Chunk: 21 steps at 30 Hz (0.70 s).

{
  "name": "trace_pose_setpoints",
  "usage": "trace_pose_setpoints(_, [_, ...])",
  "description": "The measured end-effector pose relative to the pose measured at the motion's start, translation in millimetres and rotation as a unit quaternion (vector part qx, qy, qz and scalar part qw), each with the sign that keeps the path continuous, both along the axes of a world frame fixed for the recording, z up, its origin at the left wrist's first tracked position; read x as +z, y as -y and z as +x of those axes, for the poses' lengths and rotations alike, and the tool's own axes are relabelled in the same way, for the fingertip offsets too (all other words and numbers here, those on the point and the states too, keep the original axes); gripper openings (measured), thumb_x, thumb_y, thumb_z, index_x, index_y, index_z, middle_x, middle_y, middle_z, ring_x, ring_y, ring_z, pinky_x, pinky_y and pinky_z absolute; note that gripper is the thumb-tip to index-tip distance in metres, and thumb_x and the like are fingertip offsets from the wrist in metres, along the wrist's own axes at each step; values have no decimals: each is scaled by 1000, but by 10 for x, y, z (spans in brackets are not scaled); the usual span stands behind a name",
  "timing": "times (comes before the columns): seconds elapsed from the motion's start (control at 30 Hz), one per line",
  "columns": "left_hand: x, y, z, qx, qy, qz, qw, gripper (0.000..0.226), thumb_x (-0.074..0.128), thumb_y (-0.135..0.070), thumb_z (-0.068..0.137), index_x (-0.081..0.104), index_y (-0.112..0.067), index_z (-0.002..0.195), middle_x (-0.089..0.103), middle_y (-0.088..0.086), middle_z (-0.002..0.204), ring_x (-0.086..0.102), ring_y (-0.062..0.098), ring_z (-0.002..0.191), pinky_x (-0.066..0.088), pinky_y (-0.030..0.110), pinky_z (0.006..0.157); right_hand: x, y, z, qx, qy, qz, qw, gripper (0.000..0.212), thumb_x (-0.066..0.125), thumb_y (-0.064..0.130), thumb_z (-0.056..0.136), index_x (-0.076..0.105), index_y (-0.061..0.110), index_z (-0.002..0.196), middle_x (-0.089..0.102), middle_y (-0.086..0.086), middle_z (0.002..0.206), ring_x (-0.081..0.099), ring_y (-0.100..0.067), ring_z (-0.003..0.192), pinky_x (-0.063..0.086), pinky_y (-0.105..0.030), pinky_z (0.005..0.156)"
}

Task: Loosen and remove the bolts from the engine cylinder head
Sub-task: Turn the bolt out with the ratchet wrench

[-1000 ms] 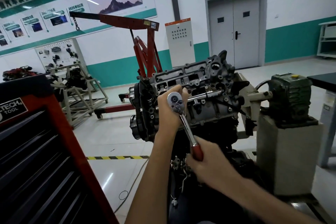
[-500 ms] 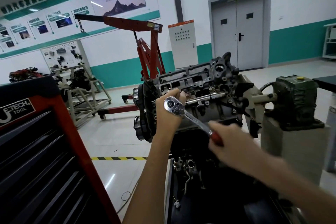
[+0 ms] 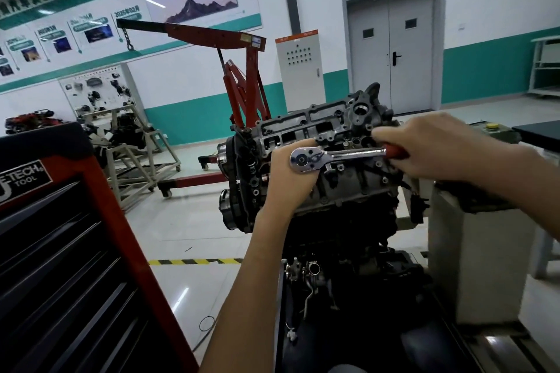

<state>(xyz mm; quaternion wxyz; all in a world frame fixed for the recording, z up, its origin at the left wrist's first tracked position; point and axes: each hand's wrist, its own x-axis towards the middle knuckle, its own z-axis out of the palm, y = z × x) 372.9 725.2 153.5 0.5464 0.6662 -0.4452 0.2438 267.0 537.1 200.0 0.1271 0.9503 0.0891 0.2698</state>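
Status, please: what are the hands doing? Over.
Left hand holds chrome ratchet wrench's head; right hand grips its red handle. Wrench on grey metal cylinder head. Nothing blocking.

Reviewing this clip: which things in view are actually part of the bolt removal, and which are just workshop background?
In the job:
- ratchet
- left hand, holding the ratchet's head end
- right hand, gripping its red handle
- cylinder head

Just standing about:
- engine crane
- tool chest
- grey cabinet
- double door
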Motion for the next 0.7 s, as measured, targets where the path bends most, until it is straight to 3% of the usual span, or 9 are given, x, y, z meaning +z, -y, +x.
trace_pose_setpoints(0.1, [-71, 24, 33, 22, -35, -46, 998, 44, 57, 2, 90, 35, -14, 55, 30, -5, 52, 25, 6, 51, 22, 23, 51, -135, -93, -44, 4, 3, 66, 998, 7, 55, 21, 85, 48, 22, 89, 42, 13, 55, 42, 4, 48, 28, -10, 45])
trace_pose_setpoints(0.2, [-149, 13, 68, 24, -52, -87, 995, 44, 54, -3, 94, 35, -12, 56, 29, -9, 53, 26, 6, 51, 23, 20, 51, -752, -474, -73, 22, -36, 263, 964, 21, 55, 21, 82, 37, 27, 76, 49, 6, 60, 55, -16, 53, 48, -29, 51])
trace_pose_setpoints(0.27, [-139, 50, 31, 18, -46, -93, 994, 44, 54, -4, 95, 35, -17, 57, 30, -11, 53, 26, 4, 53, 24, 18, 52, -1099, -840, -57, 58, -49, 427, 901, 25, 57, 18, 79, 36, 24, 68, 47, 4, 57, 50, -18, 50, 46, -30, 52])
trace_pose_setpoints(0.33, [-131, 86, 1, -2, -63, -102, 993, 45, 54, -5, 95, 34, -23, 58, 29, -14, 53, 24, 3, 53, 24, 15, 54, -1326, -1198, -8, 118, -62, 566, 814, 27, 58, 11, 79, 39, 23, 65, 44, 5, 51, 42, -12, 40, 40, -25, 44])
trace_pose_setpoints(0.4, [-154, 71, 17, -15, -66, -101, 993, 44, 54, -6, 95, 35, -21, 58, 28, -16, 54, 24, 3, 53, 24, 15, 54, -1374, -1337, -1, 151, -74, 621, 766, 29, 57, 5, 78, 40, 24, 63, 43, 5, 46, 40, -8, 35, 37, -21, 38])
trace_pose_setpoints(0.43, [-167, 48, 47, -10, -56, -91, 994, 42, 55, -6, 95, 37, -16, 58, 28, -15, 54, 25, 3, 53, 24, 16, 53, -1345, -1268, -4, 149, -69, 603, 781, 31, 56, 4, 76, 40, 26, 61, 44, 6, 45, 40, -8, 35, 36, -21, 38])
trace_pose_setpoints(0.5, [-151, -9, 103, 13, -33, -56, 998, 40, 55, -6, 94, 39, -4, 58, 31, -10, 55, 27, 4, 52, 24, 19, 51, -1183, -959, -33, 128, -66, 500, 854, 25, 56, 11, 74, 41, 27, 62, 47, 6, 51, 45, -13, 41, 37, -24, 43])
trace_pose_setpoints(0.6, [-53, -43, 122, 24, -21, -20, 999, 38, 57, 0, 91, 42, -1, 56, 36, -1, 53, 31, 8, 51, 27, 24, 51, -666, -354, -23, 80, -111, 261, 955, 11, 54, 17, 82, 50, 27, 82, 50, 6, 61, 53, -8, 46, 42, -20, 43])
trace_pose_setpoints(0.7, [-11, 10, 94, 8, -31, -11, 999, 39, 59, 7, 86, 40, -5, 54, 36, 10, 50, 31, 12, 53, 25, 29, 53, -95, -36, -15, 20, -18, 45, 999, 8, 53, 19, 85, 48, 24, 87, 41, 13, 55, 41, 4, 45, 29, -12, 40])
